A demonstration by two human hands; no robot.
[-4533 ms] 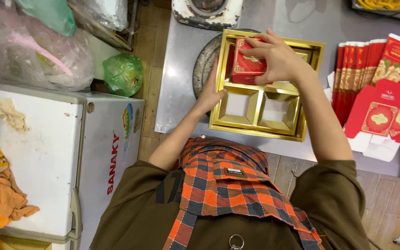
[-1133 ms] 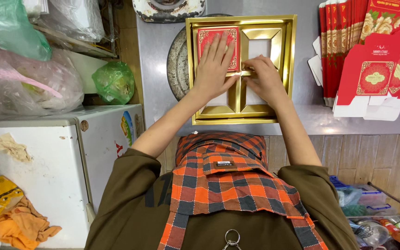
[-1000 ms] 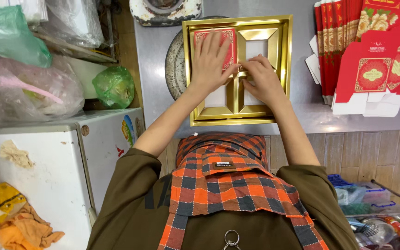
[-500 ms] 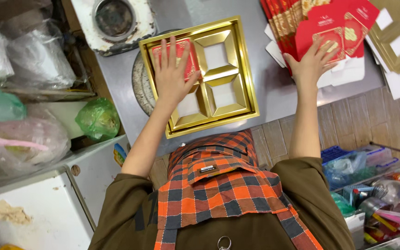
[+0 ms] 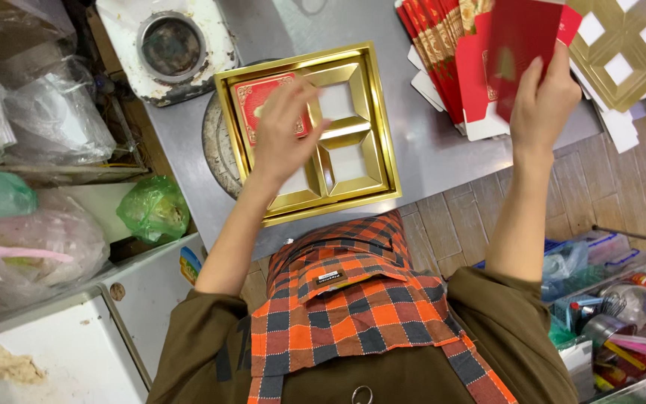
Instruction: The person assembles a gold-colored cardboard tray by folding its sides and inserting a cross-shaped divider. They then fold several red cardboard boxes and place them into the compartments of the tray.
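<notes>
Overhead view of a person at a grey metal worktop (image 5: 428,150). The left hand (image 5: 284,127) lies flat and released, fingers spread, on a gold four-compartment tray (image 5: 383,161); its fingertips cover part of a red decorated box (image 5: 252,101) seated in the far-left compartment of the tray. The three other compartments, beside and below this hand, show pale bases. The tray partly overlaps a round dark plate (image 5: 217,153) just left of the hand's wrist. Beyond the left hand, further from the body, stands a white square burner with a dark ring (image 5: 170,46). The right hand (image 5: 543,101) is raised above the worktop and grasps a flat red folded carton (image 5: 521,41) between thumb and fingers, held upright and slightly blurred. Directly behind and left of this hand lies a fanned stack of red flat cartons (image 5: 443,56); to its right lies a gold cut-out divider (image 5: 622,52). An orange checked apron (image 5: 353,299) over a brown top fills the lower centre. Plastic bags (image 5: 46,127), one of them green (image 5: 155,209), sit well left of the left forearm
</notes>
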